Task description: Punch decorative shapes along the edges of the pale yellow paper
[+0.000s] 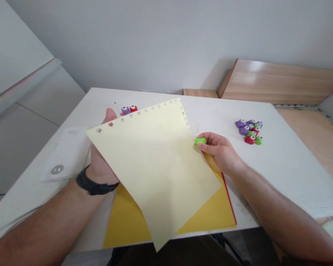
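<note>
On the white desk point(283, 166) a yellow card point(208, 210) lies flat beneath a cream paper sheet point(152, 173), which is lifted and tilted, with star-shaped holes along its far edge. The left hand point(101, 162), open and wearing a black watch point(96, 186), supports it from underneath. The right hand point(220, 151) pinches a green craft punch point(200, 141) just beside the sheet's right edge; whether they touch is hard to tell. More punches point(249, 132) cluster further right, and others point(129, 109) are partly hidden behind the sheet.

Pale yellow paper point(152, 173), star-punched edges, tilted; green punch point(200, 141) at edge.
</note>
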`<state>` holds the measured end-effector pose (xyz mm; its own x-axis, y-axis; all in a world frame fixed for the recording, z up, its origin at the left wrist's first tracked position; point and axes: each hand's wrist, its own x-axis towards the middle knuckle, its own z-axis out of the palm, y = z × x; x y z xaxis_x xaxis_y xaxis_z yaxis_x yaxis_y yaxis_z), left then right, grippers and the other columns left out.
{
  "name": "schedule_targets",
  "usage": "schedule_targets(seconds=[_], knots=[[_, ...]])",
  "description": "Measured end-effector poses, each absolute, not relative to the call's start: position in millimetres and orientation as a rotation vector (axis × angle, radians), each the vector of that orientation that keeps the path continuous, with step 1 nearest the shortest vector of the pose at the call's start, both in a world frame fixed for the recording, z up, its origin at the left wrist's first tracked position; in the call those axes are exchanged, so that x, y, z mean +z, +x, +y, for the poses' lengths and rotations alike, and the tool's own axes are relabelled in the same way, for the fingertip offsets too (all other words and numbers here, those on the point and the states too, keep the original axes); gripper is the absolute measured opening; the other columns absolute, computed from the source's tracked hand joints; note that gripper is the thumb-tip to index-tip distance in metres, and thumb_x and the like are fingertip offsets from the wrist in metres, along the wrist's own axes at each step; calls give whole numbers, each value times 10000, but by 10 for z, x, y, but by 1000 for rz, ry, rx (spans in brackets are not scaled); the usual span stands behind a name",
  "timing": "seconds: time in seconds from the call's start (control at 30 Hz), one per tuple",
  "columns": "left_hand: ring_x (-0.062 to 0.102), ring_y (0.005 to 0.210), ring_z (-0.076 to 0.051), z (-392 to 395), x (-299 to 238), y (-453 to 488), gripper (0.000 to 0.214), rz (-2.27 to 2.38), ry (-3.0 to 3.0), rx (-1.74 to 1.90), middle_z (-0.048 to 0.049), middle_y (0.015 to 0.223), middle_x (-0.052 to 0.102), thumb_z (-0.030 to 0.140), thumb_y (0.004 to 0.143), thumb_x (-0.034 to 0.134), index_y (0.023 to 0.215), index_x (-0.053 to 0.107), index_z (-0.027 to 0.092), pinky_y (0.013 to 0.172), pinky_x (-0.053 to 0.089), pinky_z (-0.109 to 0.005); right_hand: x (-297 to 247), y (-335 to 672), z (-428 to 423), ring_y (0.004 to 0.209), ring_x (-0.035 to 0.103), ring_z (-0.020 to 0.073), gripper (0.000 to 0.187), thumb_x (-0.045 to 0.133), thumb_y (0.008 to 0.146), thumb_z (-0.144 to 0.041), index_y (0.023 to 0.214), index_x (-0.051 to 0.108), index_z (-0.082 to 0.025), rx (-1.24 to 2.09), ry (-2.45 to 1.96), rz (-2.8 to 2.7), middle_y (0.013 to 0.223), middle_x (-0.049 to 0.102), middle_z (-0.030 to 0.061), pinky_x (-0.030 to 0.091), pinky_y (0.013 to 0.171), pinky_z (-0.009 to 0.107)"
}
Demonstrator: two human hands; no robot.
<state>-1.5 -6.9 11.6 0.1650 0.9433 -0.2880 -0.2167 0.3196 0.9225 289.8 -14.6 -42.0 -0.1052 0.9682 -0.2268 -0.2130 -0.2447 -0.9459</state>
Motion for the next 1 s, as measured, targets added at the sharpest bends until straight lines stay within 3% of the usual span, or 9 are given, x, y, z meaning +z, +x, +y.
schedule_targets(seconds=[0.1, 0.17, 0.23, 0.33, 0.73, 1.0], knots=[[701, 1182, -400, -49, 133, -36, 902, 960, 713, 908, -81, 1096, 807, 896, 886, 412, 1419, 630, 201, 875, 606, -502, -388, 2911, -149, 724, 645, 179, 326, 919, 732, -276, 990, 734, -201, 1543, -1163, -913, 844, 724, 26, 495, 709, 339], [742, 1101, -393, -44, 120, -32, 747, 963, 700, 784, -99, 1074, 811, 747, 895, 600, 1387, 646, 187, 842, 617, -493, -374, 2917, -154, 708, 631, 178, 319, 918, 731, -282, 979, 735, -199, 1523, -1167, -922, 829, 723, 30, 487, 694, 340], [773, 1011, -358, -35, 78, -20, 573, 952, 782, 697, -99, 1094, 810, 474, 855, 774, 1352, 662, 211, 806, 627, -451, -376, 2928, -154, 710, 619, 176, 312, 915, 735, -288, 975, 737, -196, 1510, -1176, -942, 840, 724, 33, 477, 697, 341], [783, 905, -306, -4, -5, -4, 516, 1103, 934, 704, -82, 1120, 799, 317, 793, 830, 1279, 677, 236, 752, 631, -410, -396, 2954, -140, 731, 612, 171, 326, 915, 736, -295, 994, 739, -199, 1491, -1206, -952, 878, 723, 28, 462, 719, 339], [738, 720, -220, 55, -72, -24, 476, 1301, 1133, 761, -25, 998, 794, 348, 830, 736, 1286, 653, 241, 636, 573, -314, -405, 3070, -48, 874, 623, 187, 372, 861, 791, -422, 1057, 698, -219, 1230, -1293, -1112, 998, 721, 36, 460, 743, 325], [726, 787, -244, 100, -77, -115, 397, 1498, 1464, 693, -30, 965, 796, 394, 855, 704, 1220, 709, 238, 624, 529, -293, -402, 3067, -68, 875, 634, 192, 341, 835, 831, -420, 1053, 671, -220, 1232, -1281, -1151, 999, 720, 42, 463, 738, 332]])
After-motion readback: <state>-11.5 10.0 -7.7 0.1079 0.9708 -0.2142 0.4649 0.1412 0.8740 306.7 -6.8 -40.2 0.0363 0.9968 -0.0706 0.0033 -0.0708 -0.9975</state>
